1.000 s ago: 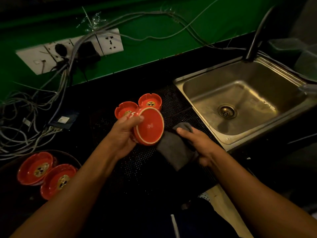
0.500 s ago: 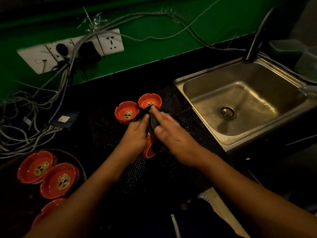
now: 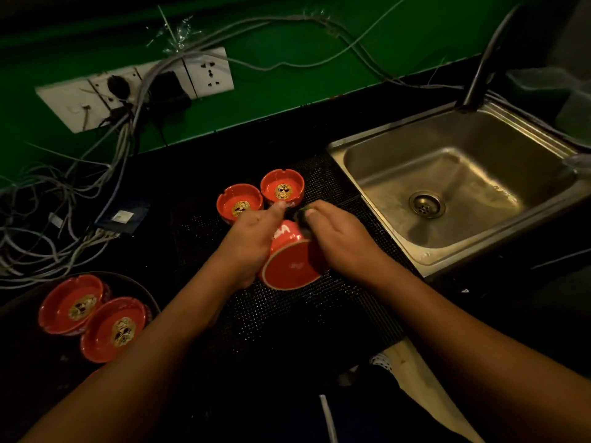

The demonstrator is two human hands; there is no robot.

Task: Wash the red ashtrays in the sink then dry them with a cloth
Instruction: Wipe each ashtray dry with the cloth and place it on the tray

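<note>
My left hand (image 3: 251, 243) grips a red ashtray (image 3: 292, 265) tipped on its side, its base facing me, above the black mesh mat (image 3: 287, 314). My right hand (image 3: 340, 238) presses a dark cloth (image 3: 302, 215) against the ashtray's far side; only a small bit of cloth shows by my thumb. Two more red ashtrays (image 3: 240, 203) (image 3: 282, 188) stand upright on the mat just behind my hands. Two others (image 3: 72, 303) (image 3: 115, 329) lie in a dark round tray (image 3: 140, 286) at the lower left.
A steel sink (image 3: 447, 193) with a drain sits to the right, its tap (image 3: 479, 78) at the back. White sockets (image 3: 134, 87) on the green wall feed a tangle of cables (image 3: 48, 228) across the left counter.
My right hand took the cloth off the mat and brought it onto the ashtray. The ashtray has since tilted so its base faces me.
</note>
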